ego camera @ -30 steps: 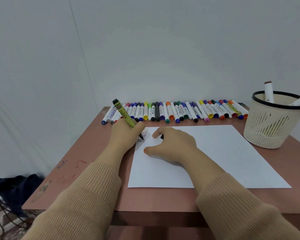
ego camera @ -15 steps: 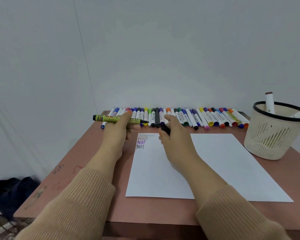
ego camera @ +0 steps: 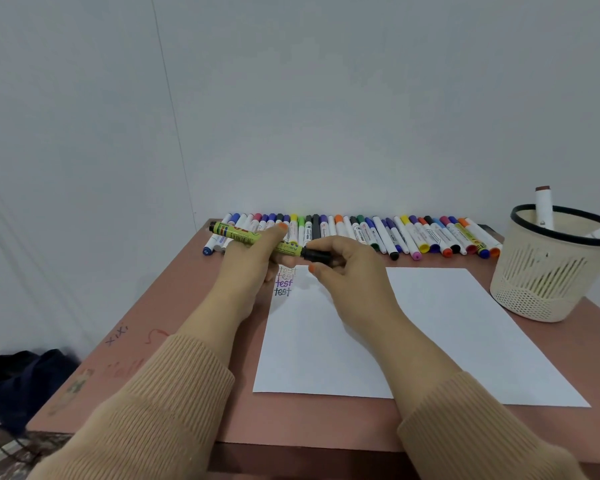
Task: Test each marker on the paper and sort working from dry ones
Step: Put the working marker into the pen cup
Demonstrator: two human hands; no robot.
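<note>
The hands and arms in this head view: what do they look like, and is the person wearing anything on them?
Both arms wear a tan ribbed-knit jumper; the left sleeve and right sleeve end in cuffs above the wrists. The left hand and right hand are bare, without gloves, and the nails are painted orange. No ring or watch shows.

Handwritten "test" lines on the paper [ego camera: 430, 334]

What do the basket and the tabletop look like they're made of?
The basket looks like moulded plastic, matte cream with a black rim: its wall has regular slots and tiny holes. The tabletop seems laminate or painted board, smooth matte reddish-brown with pen scribbles; which is unclear.
</note>
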